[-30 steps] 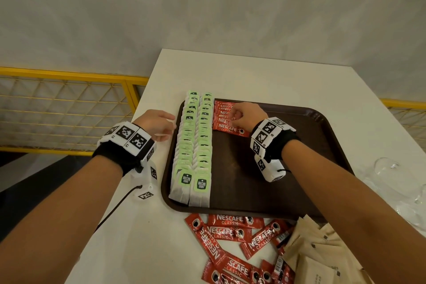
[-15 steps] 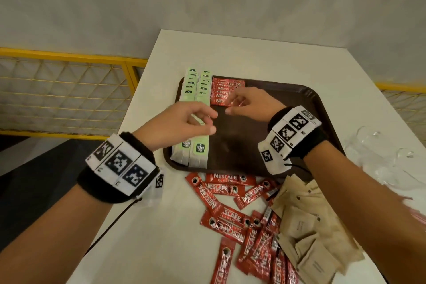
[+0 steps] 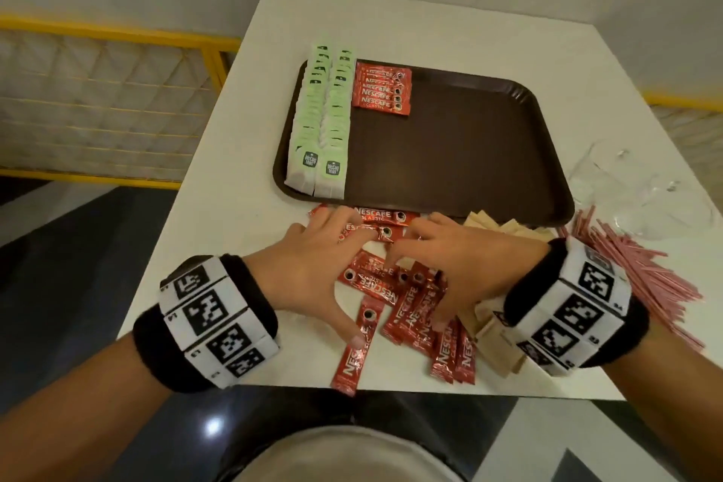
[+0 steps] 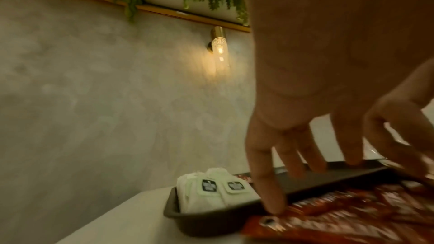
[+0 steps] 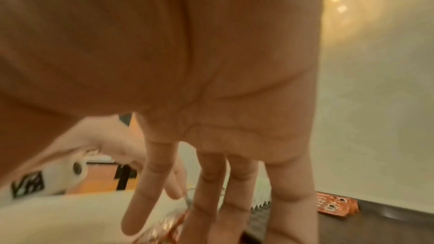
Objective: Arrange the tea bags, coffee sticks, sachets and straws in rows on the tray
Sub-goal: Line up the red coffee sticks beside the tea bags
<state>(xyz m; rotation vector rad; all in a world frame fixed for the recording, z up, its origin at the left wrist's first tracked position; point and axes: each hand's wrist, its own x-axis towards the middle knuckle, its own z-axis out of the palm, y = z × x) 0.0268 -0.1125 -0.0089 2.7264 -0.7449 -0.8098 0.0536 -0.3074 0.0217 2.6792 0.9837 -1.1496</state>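
Note:
A brown tray [image 3: 469, 153] holds two rows of green tea bags [image 3: 321, 121] along its left side. A short row of red coffee sticks [image 3: 381, 92] lies beside them at the far end. Loose red coffee sticks [image 3: 410, 309] are scattered on the white table in front of the tray. My left hand [image 3: 332, 246] and right hand [image 3: 430, 258] both lie over this pile with spread, straight fingers. In the left wrist view the fingertips [image 4: 272, 207] touch the sticks [image 4: 340, 220]. The right wrist view shows straight fingers [image 5: 206, 201] above a stick [image 5: 169, 227].
Brown sachets [image 3: 493, 329] are heaped under and beyond my right wrist. Pink straws [image 3: 645, 270] lie at the right near the table's edge. Clear glasses [image 3: 626, 184] stand right of the tray. One stick [image 3: 350, 360] overhangs the table's near edge.
Both hands have pulled back from the tray's far left corner to the loose sticks in front of it. The row of sticks on the tray now lies uncovered.

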